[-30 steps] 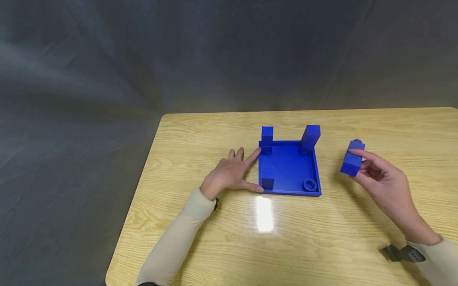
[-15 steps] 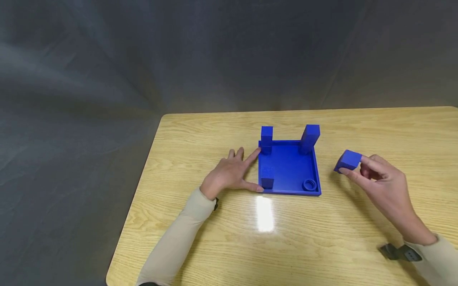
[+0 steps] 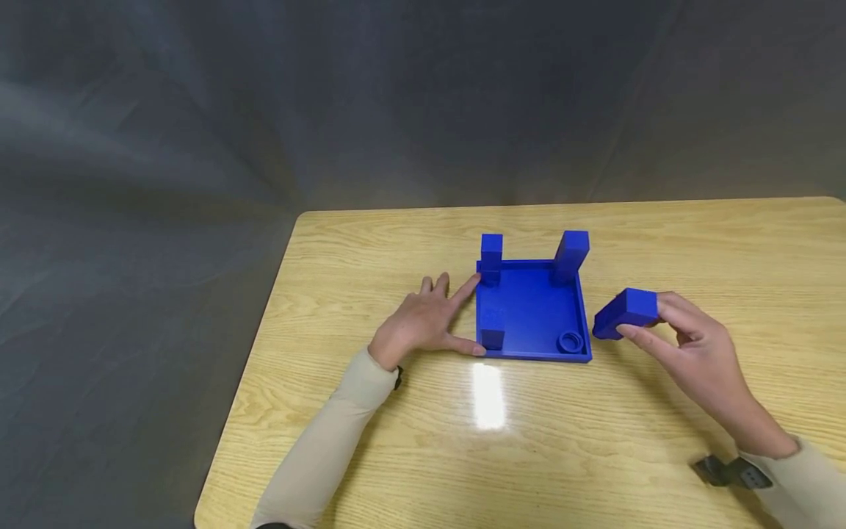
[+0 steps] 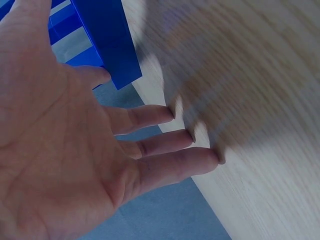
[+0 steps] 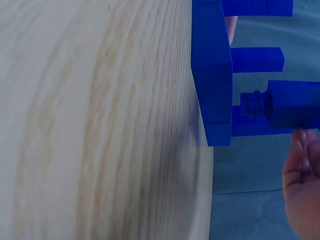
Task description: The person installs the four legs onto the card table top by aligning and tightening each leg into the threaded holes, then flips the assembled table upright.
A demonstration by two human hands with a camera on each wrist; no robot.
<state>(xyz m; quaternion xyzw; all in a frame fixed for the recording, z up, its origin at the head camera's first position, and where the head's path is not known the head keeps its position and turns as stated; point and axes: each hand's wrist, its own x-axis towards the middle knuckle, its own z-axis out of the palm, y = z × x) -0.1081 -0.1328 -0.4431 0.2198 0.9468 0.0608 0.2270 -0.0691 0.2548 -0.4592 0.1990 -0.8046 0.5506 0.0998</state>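
Observation:
A square blue panel with a raised rim lies flat on the table, like a small upturned tabletop. Blue square legs stand at three of its corners: far left, far right and near left. The near right corner has a round threaded socket. With fingers spread, my left hand rests beside the panel, thumb and index finger touching its left side. My right hand pinches a fourth leg, held tilted just right of the panel. In the right wrist view, its threaded end points toward the panel.
The wooden table extends around the panel, with its left edge and far edge in view. Behind it hangs a dark grey cloth. A bright light reflection shows on the tabletop in front of the panel.
My right hand has moved left toward the panel and turned the leg, so its threaded end now points down and left instead of away. My left hand has stayed in place.

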